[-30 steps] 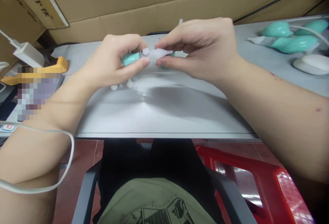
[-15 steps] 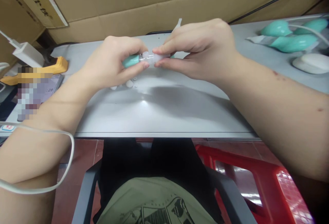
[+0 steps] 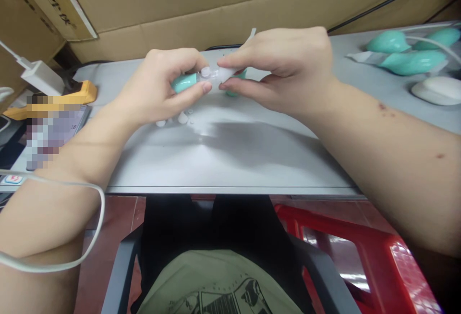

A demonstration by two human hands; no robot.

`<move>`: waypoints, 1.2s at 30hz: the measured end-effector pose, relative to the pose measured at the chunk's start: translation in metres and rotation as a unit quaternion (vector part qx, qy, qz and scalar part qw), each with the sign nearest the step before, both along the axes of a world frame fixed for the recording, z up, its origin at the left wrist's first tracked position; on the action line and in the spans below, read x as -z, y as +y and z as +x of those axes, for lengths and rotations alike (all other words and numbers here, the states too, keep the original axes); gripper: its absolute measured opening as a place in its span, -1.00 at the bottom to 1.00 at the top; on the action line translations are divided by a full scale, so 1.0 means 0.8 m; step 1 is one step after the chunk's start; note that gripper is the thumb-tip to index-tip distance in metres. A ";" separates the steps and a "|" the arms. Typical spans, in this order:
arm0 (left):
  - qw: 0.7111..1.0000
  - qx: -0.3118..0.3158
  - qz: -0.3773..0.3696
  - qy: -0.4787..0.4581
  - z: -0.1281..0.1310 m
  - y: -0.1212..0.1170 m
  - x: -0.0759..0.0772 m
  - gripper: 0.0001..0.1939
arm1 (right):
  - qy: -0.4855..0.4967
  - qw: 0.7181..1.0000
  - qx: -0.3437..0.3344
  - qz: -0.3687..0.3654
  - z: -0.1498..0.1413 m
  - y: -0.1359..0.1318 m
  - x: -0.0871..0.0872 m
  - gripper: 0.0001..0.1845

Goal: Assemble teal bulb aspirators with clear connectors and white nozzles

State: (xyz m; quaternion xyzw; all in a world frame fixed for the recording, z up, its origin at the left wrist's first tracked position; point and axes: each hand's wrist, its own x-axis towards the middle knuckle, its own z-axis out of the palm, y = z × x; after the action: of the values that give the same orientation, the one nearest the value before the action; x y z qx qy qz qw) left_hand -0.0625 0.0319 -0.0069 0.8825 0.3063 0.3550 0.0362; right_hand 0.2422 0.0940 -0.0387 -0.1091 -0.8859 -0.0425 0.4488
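Observation:
My left hand (image 3: pixel 176 81) is closed around a teal bulb-like piece with a clear neck (image 3: pixel 207 78), thumb and fingers pinching it near the neck. A small round white knob stands on top of the neck. My right hand (image 3: pixel 270 64) pinches a whitish translucent tip piece (image 3: pixel 225 74) between thumb and fingers, in line with the neck. The two pieces meet or nearly touch; I cannot tell if they are joined. Behind my right fingers shows a teal object (image 3: pixel 231 93), mostly hidden. Below my left hand lie several small translucent white pieces (image 3: pixel 183 118).
Teal bulbs (image 3: pixel 412 60) with pale nozzles and a white rounded object (image 3: pixel 435 90) lie on the right of the grey table (image 3: pixel 230 170). A phone (image 3: pixel 68 131), a yellow item (image 3: pixel 86 92) and a white charger (image 3: pixel 42 78) sit left. A red stool (image 3: pixel 363 237) stands below.
My right hand has shifted slightly right, showing more of the whitish tip piece and of the teal object behind. My left hand keeps its hold on the teal bulb-like piece.

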 end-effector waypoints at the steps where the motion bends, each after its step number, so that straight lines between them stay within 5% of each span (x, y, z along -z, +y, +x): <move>1: 1.000 -0.001 -0.007 0.000 0.000 0.000 0.001 -0.82 | 0.000 1.000 0.004 0.001 0.001 0.001 0.000 -0.69; 7: 0.997 0.043 0.042 -0.039 0.001 0.005 0.012 -0.85 | 0.005 1.000 -0.006 -0.005 0.000 0.003 0.003 -0.51; 17: 0.998 0.008 0.062 0.014 -0.003 0.007 0.011 -0.76 | -0.020 0.999 0.026 0.005 -0.001 0.001 0.003 -0.32; 22: 0.995 -0.023 0.064 0.068 -0.004 0.010 0.012 -0.62 | -0.056 0.995 0.055 -0.055 0.000 -0.007 0.000 -0.22; 36: 0.970 -0.147 0.094 0.168 0.003 -0.010 0.000 -0.50 | 0.043 0.988 -0.016 -0.148 -0.017 -0.027 0.002 -0.84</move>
State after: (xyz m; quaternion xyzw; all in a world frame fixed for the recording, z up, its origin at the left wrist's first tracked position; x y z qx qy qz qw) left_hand -0.0599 0.0236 -0.0070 0.8742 0.3998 0.2304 -0.1513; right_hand 0.2282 0.0726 -0.0405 -0.1617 -0.8642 0.1005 0.4657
